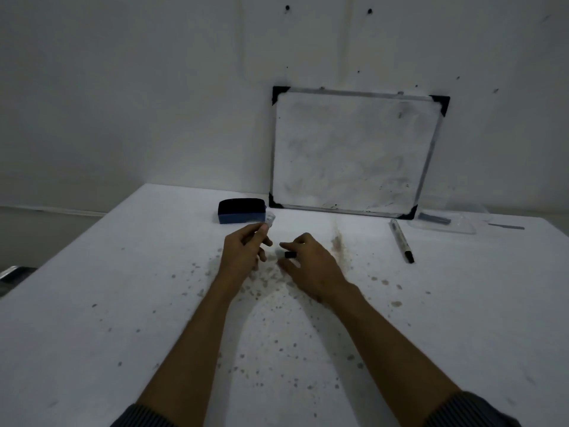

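Note:
My left hand (244, 252) grips a marker body, whose pale end (270, 219) sticks out past the fingers toward the eraser. My right hand (311, 265) pinches a small black cap (290, 254) between thumb and fingers, a short gap right of the left hand. Both hands hover just over the white table (123, 303). A smudged whiteboard (354, 149) with black corners leans on the wall behind them. A blue and black eraser (242, 211) lies at the board's lower left corner. A second marker (401, 241) lies capped to the right.
A clear plastic tray (443, 224) holding a dark flat object sits at the back right by the wall. The table surface is speckled with brownish stains, thickest around my hands. The table's left edge drops off to a darker floor.

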A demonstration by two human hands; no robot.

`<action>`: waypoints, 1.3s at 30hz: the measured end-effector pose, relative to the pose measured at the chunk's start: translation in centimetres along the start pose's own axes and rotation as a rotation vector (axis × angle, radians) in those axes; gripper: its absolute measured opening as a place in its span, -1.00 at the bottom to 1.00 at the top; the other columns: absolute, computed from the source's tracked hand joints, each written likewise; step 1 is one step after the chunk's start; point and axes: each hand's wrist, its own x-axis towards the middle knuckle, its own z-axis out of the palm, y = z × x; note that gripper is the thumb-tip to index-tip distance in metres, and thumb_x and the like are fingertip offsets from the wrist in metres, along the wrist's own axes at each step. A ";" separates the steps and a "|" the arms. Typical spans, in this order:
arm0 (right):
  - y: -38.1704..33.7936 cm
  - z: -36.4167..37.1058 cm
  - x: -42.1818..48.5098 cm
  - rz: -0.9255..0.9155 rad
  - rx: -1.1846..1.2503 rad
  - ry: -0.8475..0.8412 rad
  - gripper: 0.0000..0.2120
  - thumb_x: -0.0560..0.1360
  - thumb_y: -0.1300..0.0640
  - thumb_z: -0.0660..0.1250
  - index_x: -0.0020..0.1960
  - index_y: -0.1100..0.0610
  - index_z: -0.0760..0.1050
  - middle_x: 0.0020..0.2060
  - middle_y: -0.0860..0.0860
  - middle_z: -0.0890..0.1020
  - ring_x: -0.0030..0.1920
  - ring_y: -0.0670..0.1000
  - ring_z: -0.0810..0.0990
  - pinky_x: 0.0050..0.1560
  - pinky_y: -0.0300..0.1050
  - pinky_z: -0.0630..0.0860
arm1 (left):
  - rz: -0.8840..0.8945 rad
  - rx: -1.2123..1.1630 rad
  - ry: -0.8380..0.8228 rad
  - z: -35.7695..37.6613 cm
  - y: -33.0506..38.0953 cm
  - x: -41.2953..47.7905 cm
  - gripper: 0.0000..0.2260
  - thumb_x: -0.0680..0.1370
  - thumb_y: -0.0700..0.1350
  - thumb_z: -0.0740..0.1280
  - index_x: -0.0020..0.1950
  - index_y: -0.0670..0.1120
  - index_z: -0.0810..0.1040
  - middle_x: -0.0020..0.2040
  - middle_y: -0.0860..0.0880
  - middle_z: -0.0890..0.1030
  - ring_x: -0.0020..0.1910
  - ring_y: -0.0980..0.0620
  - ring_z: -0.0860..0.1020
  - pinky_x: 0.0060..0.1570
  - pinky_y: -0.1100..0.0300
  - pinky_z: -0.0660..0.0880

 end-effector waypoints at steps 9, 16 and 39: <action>2.1 -4.4 -2.9 0.182 0.333 0.095 -0.76 0.61 -0.03 0.36 0.18 0.05 0.67 -0.07 -0.08 0.72 -0.16 -0.17 0.69 -0.05 -0.30 0.61 | 0.054 0.033 -0.157 3.9 1.5 -1.6 -0.85 0.63 0.06 0.36 0.07 0.07 0.70 -0.23 -0.01 0.70 -0.40 0.00 0.58 -0.47 0.21 0.49; 6.3 -6.9 -6.4 0.512 1.250 0.355 -0.74 0.61 0.10 0.39 0.20 0.24 0.66 0.06 0.15 0.74 0.00 0.03 0.73 0.05 -0.15 0.64 | -0.014 0.068 -0.362 8.4 1.2 -4.3 -0.76 0.66 0.00 0.35 0.26 -0.05 0.66 -0.16 -0.04 0.72 -0.34 0.02 0.63 -0.43 0.28 0.50; 5.9 -7.2 -6.3 0.398 0.999 0.322 -0.78 0.58 0.06 0.43 0.19 0.07 0.70 -0.33 -0.13 0.65 -0.38 -0.14 0.50 -0.38 -0.31 0.49 | 0.085 0.163 -0.337 9.4 0.0 -5.1 -0.71 0.63 0.03 0.38 0.34 0.03 0.64 -0.21 0.03 0.71 -0.39 0.01 0.63 -0.31 0.18 0.63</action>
